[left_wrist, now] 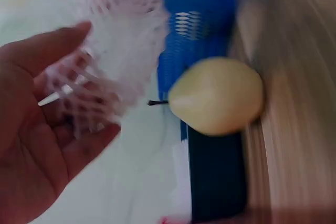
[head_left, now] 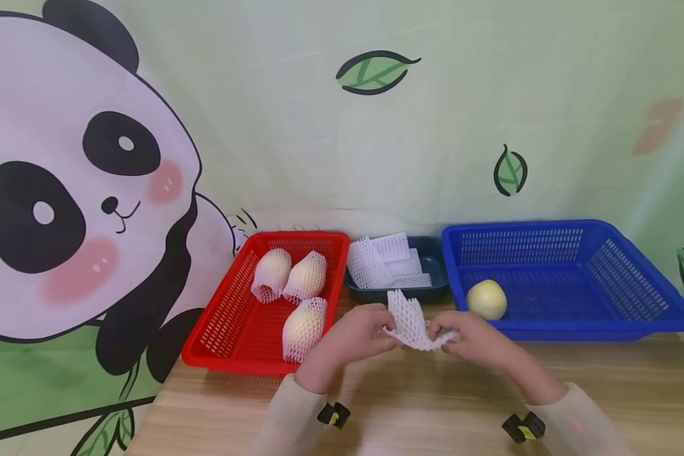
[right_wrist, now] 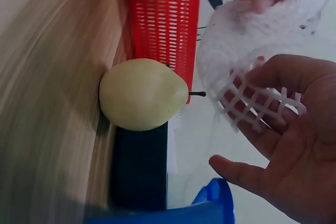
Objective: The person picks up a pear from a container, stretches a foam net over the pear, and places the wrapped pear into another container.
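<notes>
Both hands hold a white foam fruit net (head_left: 413, 320) stretched between them above the table. My left hand (head_left: 370, 332) grips its left edge, thumb on one side and fingers on the other, as the left wrist view shows (left_wrist: 47, 108). At the opposite edge my right hand (head_left: 475, 339) pinches the mesh between thumb and fingers; one finger sticks out straight in the right wrist view. A bare pear (right_wrist: 143, 94) stands on the table with its stem up, close under the net. In the head view the net and hands hide it.
To the left, a red basket (head_left: 228, 364) holds three netted pears (head_left: 304, 326). A dark bin (head_left: 439, 269) with spare foam nets (head_left: 370, 263) stands at the back middle. The blue basket (head_left: 553, 326) on the right contains one bare pear (head_left: 486, 299).
</notes>
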